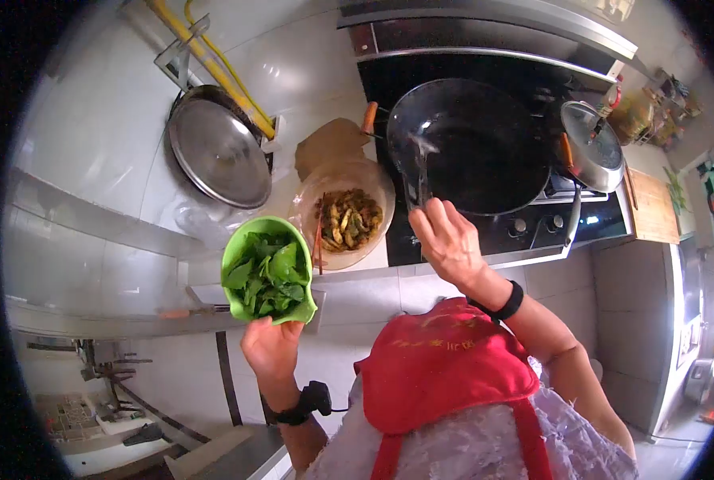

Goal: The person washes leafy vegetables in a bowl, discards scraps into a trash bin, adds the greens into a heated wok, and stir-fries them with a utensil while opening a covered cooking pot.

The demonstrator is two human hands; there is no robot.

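My left hand (271,348) grips the near rim of a green bowl (313,302) filled with leafy greens (267,272). My right hand (446,240) is closed round a clear, shiny utensil (421,172) at the near left edge of a black wok (485,136). The utensil's far end is over the wok; its exact shape is hard to make out. The wok rests on the black stove. Just right of the green bowl is a clear bowl (303,204) of cooked food (349,220), with reddish chopsticks (318,244) at its left side.
A round metal lid or pan (219,152) leans by the wall at the left, near a yellow pipe (213,64). A pot with a glass lid (593,144) stands right of the wok, with a wooden board (653,204) beyond. Stove knobs (517,227) line the front edge.
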